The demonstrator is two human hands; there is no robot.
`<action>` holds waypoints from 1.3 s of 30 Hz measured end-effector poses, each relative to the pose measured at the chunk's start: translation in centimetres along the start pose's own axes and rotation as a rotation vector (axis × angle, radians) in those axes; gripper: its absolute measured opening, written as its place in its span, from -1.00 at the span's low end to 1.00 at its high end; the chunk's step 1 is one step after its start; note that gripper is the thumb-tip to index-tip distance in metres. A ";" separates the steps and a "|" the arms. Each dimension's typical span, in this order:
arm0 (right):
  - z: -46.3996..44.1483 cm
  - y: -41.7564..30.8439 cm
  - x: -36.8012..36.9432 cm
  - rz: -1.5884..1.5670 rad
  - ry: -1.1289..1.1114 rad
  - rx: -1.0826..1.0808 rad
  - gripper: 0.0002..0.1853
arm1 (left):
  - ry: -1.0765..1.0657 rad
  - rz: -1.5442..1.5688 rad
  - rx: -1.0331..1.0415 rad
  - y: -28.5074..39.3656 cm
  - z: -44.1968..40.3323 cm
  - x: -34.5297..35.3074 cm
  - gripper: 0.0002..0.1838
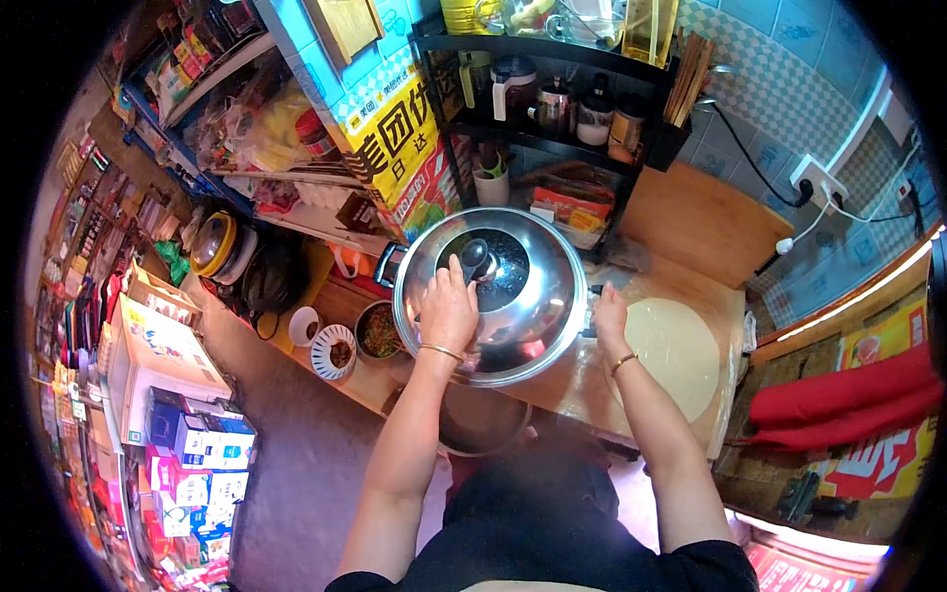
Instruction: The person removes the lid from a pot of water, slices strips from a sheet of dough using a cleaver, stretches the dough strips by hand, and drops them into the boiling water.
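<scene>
A large shiny lid (538, 296) with a dark glass centre and a black knob covers a pan in the middle of the view. My left hand (449, 306) lies on the lid just beside the knob, its fingers reaching up to it. At the right side, my right hand (611, 314) is closed round the pan's black handle. A flat round sheet of dough (673, 355) lies on the board to the right of that hand. Below the lid, nearer my body, part of a metal bowl (483, 422) shows.
Left of the lid stand a striped bowl (333, 352) and a bowl of chopped greens (378, 331). Behind is a black rack (552, 138) with jars and chopsticks. A socket with cables (817, 182) is on the right wall. A red cloth (843, 400) hangs at right.
</scene>
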State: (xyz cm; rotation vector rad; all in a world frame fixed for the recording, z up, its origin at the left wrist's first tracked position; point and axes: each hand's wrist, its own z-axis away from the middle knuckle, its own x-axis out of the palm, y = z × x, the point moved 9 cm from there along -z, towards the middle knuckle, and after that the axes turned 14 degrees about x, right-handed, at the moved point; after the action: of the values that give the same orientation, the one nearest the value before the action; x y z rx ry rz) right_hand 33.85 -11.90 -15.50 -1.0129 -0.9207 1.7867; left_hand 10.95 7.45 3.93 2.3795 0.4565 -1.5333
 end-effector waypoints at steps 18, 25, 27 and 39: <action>0.2 -0.2 0.1 0.006 -0.014 -0.001 -0.55 | 0.021 -0.006 0.009 0.0 0.0 -0.1 -0.46; 0.3 -0.4 0.2 -0.022 -0.031 -0.039 -0.56 | 0.024 -0.017 0.022 0.1 0.1 -0.2 -0.46; 0.5 -0.6 0.1 -0.097 -0.022 -0.049 -0.61 | 0.008 -0.013 0.007 0.1 0.0 -0.2 -0.46; 0.4 -0.3 0.1 0.003 -0.011 0.032 -0.55 | 0.011 -0.004 0.006 0.1 0.1 -0.2 -0.46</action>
State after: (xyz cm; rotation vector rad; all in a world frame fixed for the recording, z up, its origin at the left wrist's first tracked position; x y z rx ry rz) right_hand 33.53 -11.83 -15.09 -0.9855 -0.8952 1.8055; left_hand 10.87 7.27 4.14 2.3943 0.4598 -1.5255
